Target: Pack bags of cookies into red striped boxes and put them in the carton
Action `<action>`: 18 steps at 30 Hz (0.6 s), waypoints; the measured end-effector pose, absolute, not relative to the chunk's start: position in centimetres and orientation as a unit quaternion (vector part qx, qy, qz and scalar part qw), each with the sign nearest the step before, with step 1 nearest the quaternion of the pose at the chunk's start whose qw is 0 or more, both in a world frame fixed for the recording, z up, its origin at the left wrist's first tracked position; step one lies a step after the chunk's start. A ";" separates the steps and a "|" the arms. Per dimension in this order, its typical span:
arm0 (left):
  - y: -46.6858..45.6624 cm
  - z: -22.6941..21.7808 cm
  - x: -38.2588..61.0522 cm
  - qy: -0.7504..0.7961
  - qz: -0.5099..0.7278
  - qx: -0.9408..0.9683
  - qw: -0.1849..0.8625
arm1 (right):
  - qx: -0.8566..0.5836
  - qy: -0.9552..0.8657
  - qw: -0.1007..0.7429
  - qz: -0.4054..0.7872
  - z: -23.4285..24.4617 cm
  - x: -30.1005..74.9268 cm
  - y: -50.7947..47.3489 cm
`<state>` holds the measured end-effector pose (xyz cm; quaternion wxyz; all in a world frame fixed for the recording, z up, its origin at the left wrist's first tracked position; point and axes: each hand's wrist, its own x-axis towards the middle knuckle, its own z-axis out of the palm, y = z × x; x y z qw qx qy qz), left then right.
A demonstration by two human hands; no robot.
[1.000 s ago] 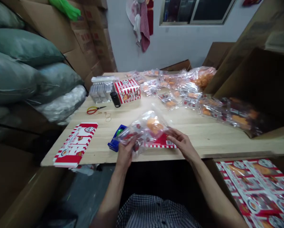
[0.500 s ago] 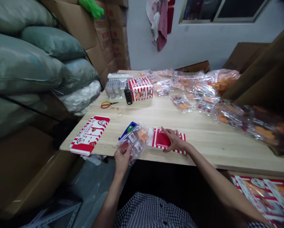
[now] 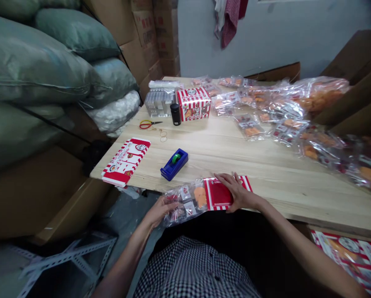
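My left hand point(image 3: 161, 210) pinches the left end of a clear plastic bag point(image 3: 177, 193) that holds orange pieces and small printed packets. The bag reaches past the front edge of the table. Its right end meets the open left end of a flattened red and white striped carton point(image 3: 217, 194); how far it goes inside, I cannot tell. Across the carton lies my right hand point(image 3: 237, 192), its fingers at the far edge and its thumb at the near edge, gripping it. Beyond the bag stands a blue tape dispenser point(image 3: 174, 164) with a green roll.
Flat striped cartons point(image 3: 126, 161) lie at the table's left edge. Scissors point(image 3: 150, 123), a black bottle point(image 3: 175, 115), a standing striped box point(image 3: 194, 104) and clear plastic trays point(image 3: 160, 103) are farther back. Filled bags point(image 3: 250, 126) spread along the back and right.
My left hand has drawn the bag toward me, off the tape dispenser, and lined it up with the carton. The carton has come nearer the front edge under my right hand. The view has tilted down.
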<state>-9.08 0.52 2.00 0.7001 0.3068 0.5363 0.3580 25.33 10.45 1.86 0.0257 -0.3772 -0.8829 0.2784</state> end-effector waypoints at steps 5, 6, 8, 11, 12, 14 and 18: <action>1.3 2.1 -8.2 0.556 0.346 0.370 0.659 | -0.376 -0.884 0.017 0.277 1.5 25.4 10.2; 1.7 2.3 -8.0 0.557 0.339 0.392 0.649 | -0.377 -0.884 0.016 0.277 1.4 25.4 10.1; 2.5 2.5 -7.7 0.553 0.323 0.423 0.641 | -0.386 -0.880 0.017 0.276 1.4 25.5 10.1; 3.5 2.8 -7.8 0.544 0.302 0.445 0.644 | -0.403 -0.873 0.024 0.274 1.5 25.6 9.9; 3.7 2.9 -8.0 0.540 0.298 0.451 0.645 | -0.404 -0.872 0.025 0.276 1.5 25.6 9.8; 4.1 3.2 -8.5 0.531 0.287 0.471 0.643 | -0.400 -0.873 0.026 0.279 1.6 25.6 9.7; 5.0 3.4 -8.6 0.516 0.269 0.513 0.631 | -0.401 -0.872 0.023 0.280 1.8 25.6 9.7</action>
